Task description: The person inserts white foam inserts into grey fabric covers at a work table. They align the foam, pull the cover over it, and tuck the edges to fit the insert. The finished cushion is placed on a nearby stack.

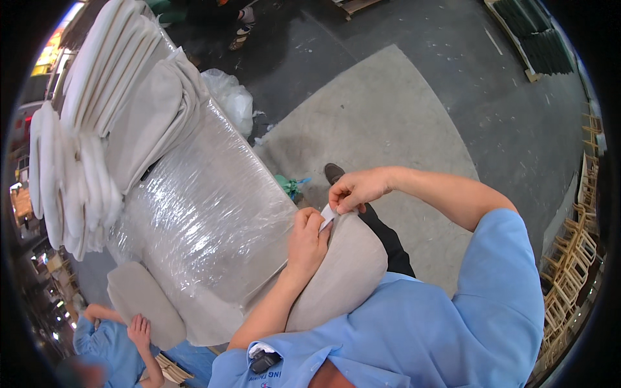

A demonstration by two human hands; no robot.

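A beige upholstered cushion (346,268) leans upright against my body, by the edge of the wrapped surface. At its top edge a small white strip (328,217), perhaps a label or fabric edge, lies between my hands. My left hand (307,239) is closed on the strip's lower end, with its forearm along the cushion's left side. My right hand (356,192) pinches the upper end, fingers bent at the cushion's top corner. The fingertips partly hide the strip, so I cannot tell how it joins the cushion.
A plastic-wrapped table (200,200) is on my left. White-and-beige cushions (107,71) are stacked at its far end. A co-worker's hand (139,333) rests on another beige cushion (145,304) at lower left. Clear plastic (229,100) lies beyond; wooden frames (569,271) stand far right.
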